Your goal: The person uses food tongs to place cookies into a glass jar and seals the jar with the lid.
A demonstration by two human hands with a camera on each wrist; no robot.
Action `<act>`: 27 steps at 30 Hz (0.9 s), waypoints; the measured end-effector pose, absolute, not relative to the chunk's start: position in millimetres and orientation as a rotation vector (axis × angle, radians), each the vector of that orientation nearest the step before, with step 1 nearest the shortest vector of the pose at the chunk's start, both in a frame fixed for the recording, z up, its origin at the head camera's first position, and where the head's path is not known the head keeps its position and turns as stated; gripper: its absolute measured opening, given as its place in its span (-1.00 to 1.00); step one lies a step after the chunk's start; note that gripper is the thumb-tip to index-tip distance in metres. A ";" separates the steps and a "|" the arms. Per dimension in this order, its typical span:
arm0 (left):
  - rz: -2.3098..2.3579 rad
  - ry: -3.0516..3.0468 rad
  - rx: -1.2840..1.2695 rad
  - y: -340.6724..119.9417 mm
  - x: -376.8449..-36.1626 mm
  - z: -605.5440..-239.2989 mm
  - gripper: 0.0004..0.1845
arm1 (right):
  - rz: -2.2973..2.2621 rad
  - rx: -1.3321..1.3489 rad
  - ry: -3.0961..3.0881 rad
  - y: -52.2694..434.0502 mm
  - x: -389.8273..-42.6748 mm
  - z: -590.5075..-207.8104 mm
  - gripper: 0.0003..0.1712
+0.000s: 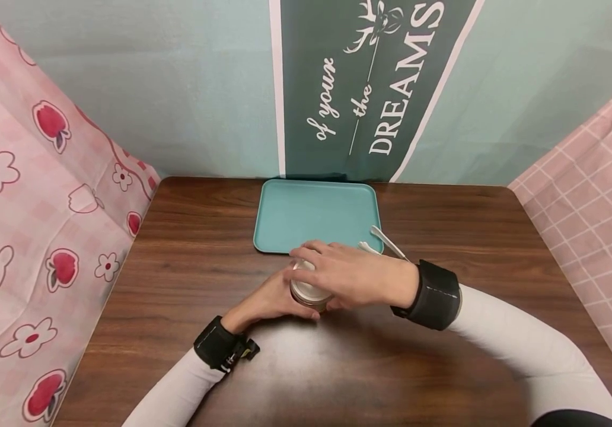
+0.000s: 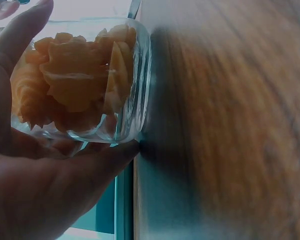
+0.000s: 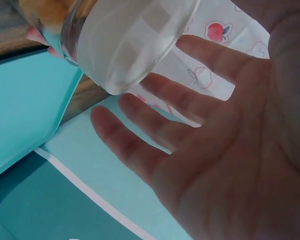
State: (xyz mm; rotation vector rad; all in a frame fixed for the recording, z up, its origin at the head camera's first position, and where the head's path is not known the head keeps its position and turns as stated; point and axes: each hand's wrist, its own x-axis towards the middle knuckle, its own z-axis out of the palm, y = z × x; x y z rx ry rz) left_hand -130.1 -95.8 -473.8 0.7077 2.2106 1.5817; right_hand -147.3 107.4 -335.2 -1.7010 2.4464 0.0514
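Observation:
A clear glass jar (image 2: 75,75) with a whitish lid (image 3: 135,42) stands on the table near its middle. Through its side, orange-brown, ridged snack pieces show in the left wrist view. My left hand (image 1: 274,296) grips the jar low around its side, thumb on the near face. Over the lid is my right hand (image 1: 354,276), its fingers (image 3: 130,145) spread and fairly straight, tips close to the lid's rim. Whether every fingertip touches the lid cannot be told. In the head view the right hand covers part of the lid.
A teal tray (image 1: 316,216) lies behind the hands, near the back edge of the wooden table (image 1: 461,231). A slender white utensil (image 1: 388,242) leans at the tray's right front corner, partly behind the right hand. Printed cloths (image 1: 204,89) hang around the table.

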 end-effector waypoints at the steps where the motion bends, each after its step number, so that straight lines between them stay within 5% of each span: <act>1: 1.584 2.208 0.707 -95.8 -129.9 -473.6 0.11 | 0.064 -1.695 2.443 106.5 -147.9 -335.3 -0.02; 11: 1.607 2.156 0.712 -96.7 -130.8 -472.8 0.15 | 0.060 -1.642 2.494 100.5 -147.3 -340.3 -0.16; 17: 1.580 2.186 0.685 -95.9 -130.5 -471.6 0.02 | 0.072 -1.600 2.593 100.2 -142.5 -344.2 -0.24; 27: 1.558 2.204 0.629 -96.7 -127.9 -471.1 0.02 | 0.084 -1.445 2.803 94.4 -128.1 -355.2 -0.19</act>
